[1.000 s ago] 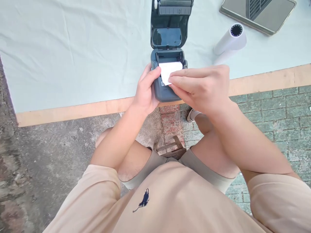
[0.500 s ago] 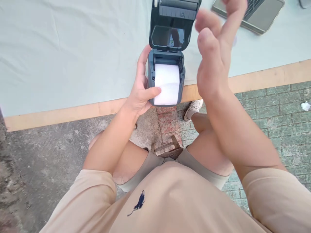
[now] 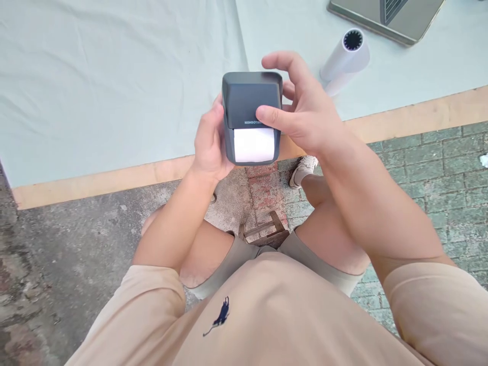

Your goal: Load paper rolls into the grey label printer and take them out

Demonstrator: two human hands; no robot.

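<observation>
A dark label printer [image 3: 251, 101] with "NIIMBOT" on its lid is held over the table's near edge, its lid down. White label paper [image 3: 254, 145] shows at the printer's near end, below the lid. My left hand [image 3: 211, 140] grips the printer along its left side, with part of the fingers hidden behind it. On the right side, my right hand [image 3: 305, 104] has its thumb on the lid beside the lettering. Its index finger is raised and bent above the far right corner, while the other fingers curl by the right edge, partly hidden.
A white roll [image 3: 343, 56] with a black toothed core stands on the pale cloth [image 3: 152, 76] at the right. Beyond it lies a laptop-like device [image 3: 412, 23], cut off by the frame. A wooden edge [image 3: 412, 115] borders the table, and a small wooden stool [image 3: 265, 231] is below.
The printer's lid has swung from raised to down, covering most of the paper. My right hand has come left onto the lid, and the white roll is now in plain view.
</observation>
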